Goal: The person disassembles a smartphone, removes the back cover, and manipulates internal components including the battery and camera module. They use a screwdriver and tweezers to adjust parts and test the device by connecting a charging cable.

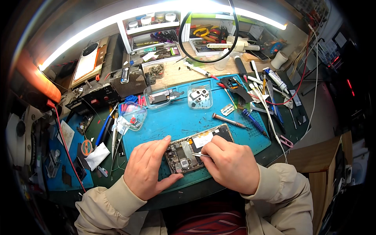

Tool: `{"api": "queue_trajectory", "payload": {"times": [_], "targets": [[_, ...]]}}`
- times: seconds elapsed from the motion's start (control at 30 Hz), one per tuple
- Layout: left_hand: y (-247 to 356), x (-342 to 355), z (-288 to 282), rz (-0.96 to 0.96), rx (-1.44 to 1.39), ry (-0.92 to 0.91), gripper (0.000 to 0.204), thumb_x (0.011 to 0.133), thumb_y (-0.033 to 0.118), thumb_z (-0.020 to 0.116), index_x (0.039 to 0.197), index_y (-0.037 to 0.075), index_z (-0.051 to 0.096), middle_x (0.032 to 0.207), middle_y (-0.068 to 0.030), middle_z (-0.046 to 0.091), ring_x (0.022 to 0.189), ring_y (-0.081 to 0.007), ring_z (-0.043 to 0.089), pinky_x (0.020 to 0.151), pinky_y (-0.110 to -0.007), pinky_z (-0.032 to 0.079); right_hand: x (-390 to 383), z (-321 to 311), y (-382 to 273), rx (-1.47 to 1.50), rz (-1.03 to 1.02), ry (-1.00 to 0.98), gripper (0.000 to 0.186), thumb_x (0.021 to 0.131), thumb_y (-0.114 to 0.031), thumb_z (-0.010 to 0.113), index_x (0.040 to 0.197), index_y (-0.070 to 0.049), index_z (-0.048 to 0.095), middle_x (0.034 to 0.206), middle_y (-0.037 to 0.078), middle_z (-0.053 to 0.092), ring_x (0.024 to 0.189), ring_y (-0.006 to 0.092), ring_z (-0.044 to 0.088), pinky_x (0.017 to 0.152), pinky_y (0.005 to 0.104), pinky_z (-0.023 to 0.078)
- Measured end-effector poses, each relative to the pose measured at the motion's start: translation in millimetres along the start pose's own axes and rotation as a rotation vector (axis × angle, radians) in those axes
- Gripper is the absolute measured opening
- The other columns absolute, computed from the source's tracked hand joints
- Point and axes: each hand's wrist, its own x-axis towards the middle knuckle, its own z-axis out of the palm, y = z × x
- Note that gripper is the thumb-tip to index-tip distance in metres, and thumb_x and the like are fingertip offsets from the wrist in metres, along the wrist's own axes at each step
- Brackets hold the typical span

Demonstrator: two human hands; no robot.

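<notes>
An opened smartphone (181, 155) lies on the blue work mat (168, 117), its circuit board and inner parts bare. My left hand (147, 164) steadies its left end, fingertips at the far edge and thumb at the near edge. In my right hand (231, 162), fingers pinched together, is a pair of metal tweezers (201, 155). The tips rest at or just above the middle of the phone, beside a pale flat area (201, 140). My right fingers cover part of the phone's right half. Whether the tips grip anything is too small to tell.
Behind the phone stand small clear boxes of parts, one with camera-like pieces (199, 97). A screwdriver (229, 120) and a razor blade (227, 109) lie near its far right corner. Pens and tools crowd the right; a white tissue (97, 156) lies left. A black ring (209, 61) hangs overhead.
</notes>
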Motion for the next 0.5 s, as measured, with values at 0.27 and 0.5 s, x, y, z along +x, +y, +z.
{"api": "queue_trajectory", "payload": {"times": [0.27, 0.5], "targets": [[0, 0, 0, 0.003, -0.009, 0.013, 0.100, 0.077, 0.032, 0.096, 0.158, -0.002, 0.047, 0.136, -0.0174, 0.066, 0.122, -0.0355, 0.064, 0.106, -0.046, 0.049, -7, 7, -4, 0.062, 0.097, -0.020, 0.012, 0.095, -0.012, 0.077, 0.100, -0.007, 0.067, 0.094, 0.008, 0.065, 0.071, 0.0315, 0.070, 0.059, 0.0413, 0.056], [0, 0, 0, 0.000, -0.017, 0.026, 0.100, 0.077, 0.030, 0.097, 0.158, -0.001, 0.047, 0.135, -0.0169, 0.066, 0.121, -0.0351, 0.064, 0.105, -0.045, 0.049, -14, 17, -4, 0.105, 0.068, 0.064, 0.012, 0.098, -0.011, 0.072, 0.100, -0.006, 0.062, 0.095, 0.010, 0.060, 0.070, 0.0296, 0.071, 0.058, 0.0408, 0.057]]}}
